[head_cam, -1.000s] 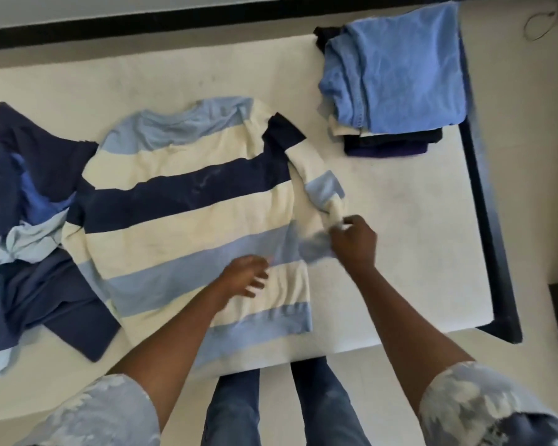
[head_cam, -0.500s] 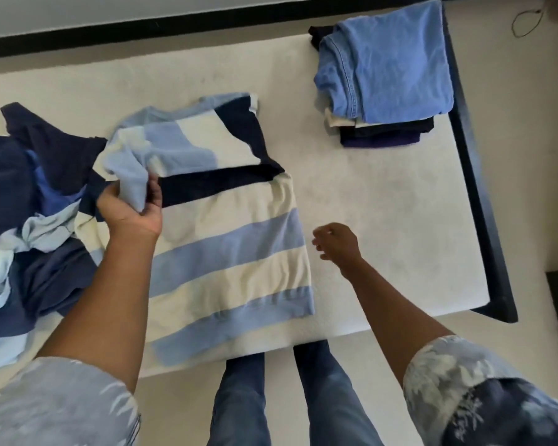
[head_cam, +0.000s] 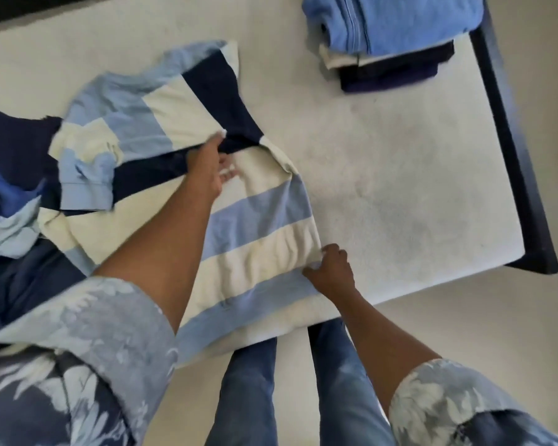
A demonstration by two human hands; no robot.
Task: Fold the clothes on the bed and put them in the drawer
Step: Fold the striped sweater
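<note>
The task is in its middle part. In the upper right of the frame a stack of folded clothes [head_cam: 400,33] lies on the bed [head_cam: 400,188], so some pieces are done. The striped sweater [head_cam: 255,220] lies in the centre left; its sleeves look turned in over the upper half, but the body is not yet folded. The right hand [head_cam: 331,272] pinches its lower right edge with curled fingers. The left hand [head_cam: 211,169] rests on its middle, but it is blurred, and I cannot tell if it grips the cloth. At the left edge a heap of unfolded clothes [head_cam: 10,149] waits. No drawer is in view, so I judge that the putting away is left to do.
</note>
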